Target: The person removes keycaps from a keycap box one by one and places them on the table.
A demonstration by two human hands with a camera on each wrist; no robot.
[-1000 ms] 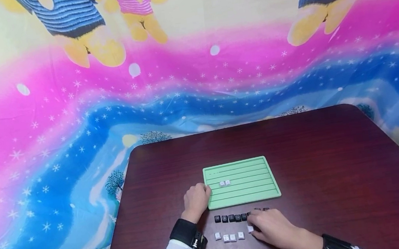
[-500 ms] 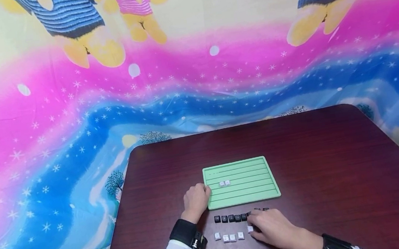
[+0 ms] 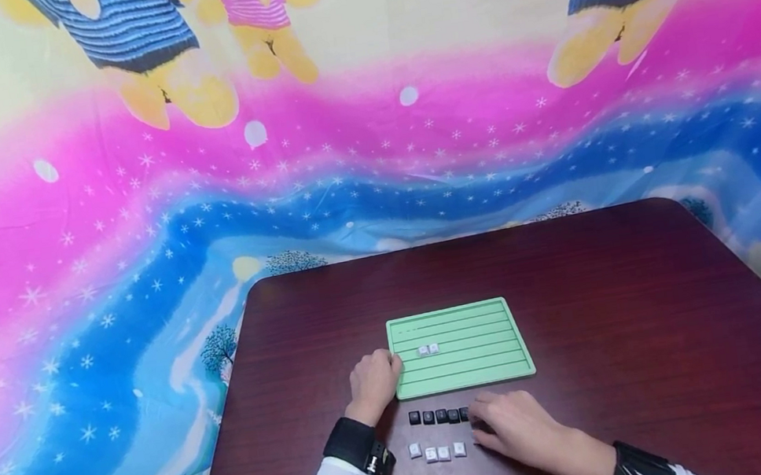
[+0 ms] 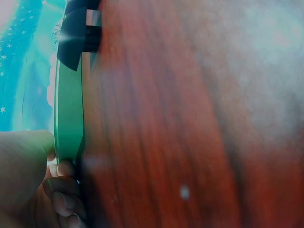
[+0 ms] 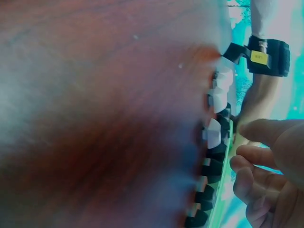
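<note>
My left hand (image 3: pixel 374 382) holds the left edge of a light green ridged tray (image 3: pixel 465 376); in the left wrist view its thumb and fingertips are at the tray's green rim (image 4: pixel 70 118). Two white keycaps (image 3: pixel 428 350) sit side by side on the tray. My right hand (image 3: pixel 517 424) is at the right end of a row of black keycaps (image 3: pixel 441 416) and a row of white keycaps (image 3: pixel 444 454). In the right wrist view its bent fingers (image 5: pixel 247 178) and thumb stand apart, with nothing visible between them. Any keycaps behind this hand are hidden.
The dark red-brown table (image 3: pixel 600 282) extends around the tray, with its rounded far edge beyond. A cloth printed with bears and snowflakes (image 3: pixel 341 147) hangs behind it. Black straps (image 3: pixel 352 443) with small devices circle both wrists.
My right hand has shifted slightly up in the head view, its fingers spreading. The white keycap by its thumb and the black ones at the row's right end are now hidden. My left hand stays still.
</note>
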